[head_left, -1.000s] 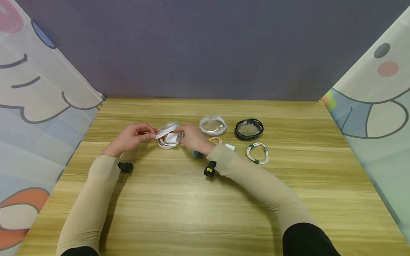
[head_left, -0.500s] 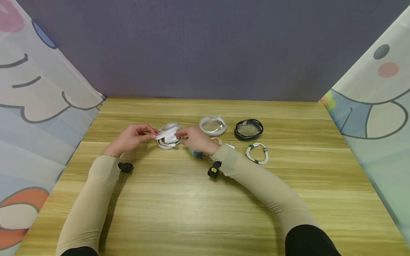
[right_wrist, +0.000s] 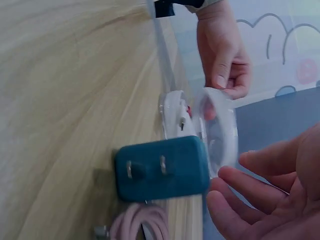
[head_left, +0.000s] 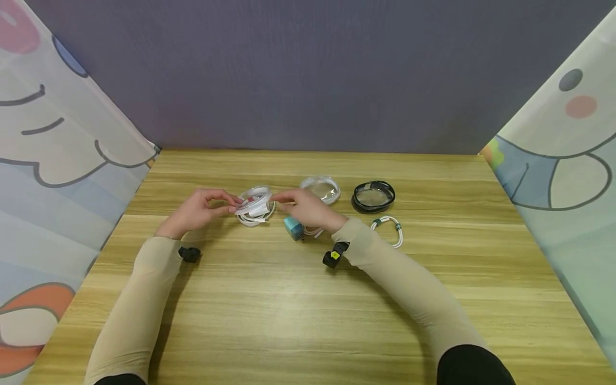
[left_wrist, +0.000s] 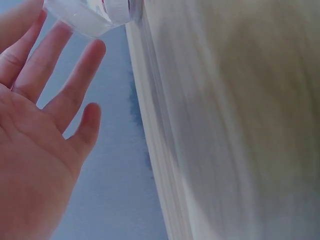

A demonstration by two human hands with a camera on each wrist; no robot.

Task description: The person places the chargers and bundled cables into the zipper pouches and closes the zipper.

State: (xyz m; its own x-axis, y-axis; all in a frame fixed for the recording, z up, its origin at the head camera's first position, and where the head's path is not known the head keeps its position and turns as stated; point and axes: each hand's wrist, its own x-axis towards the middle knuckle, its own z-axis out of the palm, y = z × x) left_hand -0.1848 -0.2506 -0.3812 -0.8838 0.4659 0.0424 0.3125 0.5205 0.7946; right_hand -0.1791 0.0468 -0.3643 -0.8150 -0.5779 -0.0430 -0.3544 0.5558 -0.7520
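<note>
My left hand [head_left: 199,209] pinches the raised lid of a round clear case [head_left: 254,197] with a white rim. In the left wrist view, the case [left_wrist: 85,20] is at the fingertips of my left hand [left_wrist: 40,120], whose other fingers spread loosely. Under the lid are a coiled white cable [head_left: 247,219] and a white block [head_left: 260,208]. My right hand [head_left: 308,207] is at the lid's right side, thumb and fingers apart. Its fingertips are right at the rim of the lid [right_wrist: 227,127] in the right wrist view.
A teal plug [head_left: 293,228] with metal prongs lies below my right hand, beside a coiled pinkish cable [right_wrist: 140,222]. Behind stand another white-rimmed clear case [head_left: 332,193] and a black-rimmed one [head_left: 373,206]. A looped white cable [head_left: 400,232] with green ties lies right.
The lid in my left hand has tipped down toward the case. My right hand has shifted right, uncovering the teal plug; its forearm now hides the small white plug.
</note>
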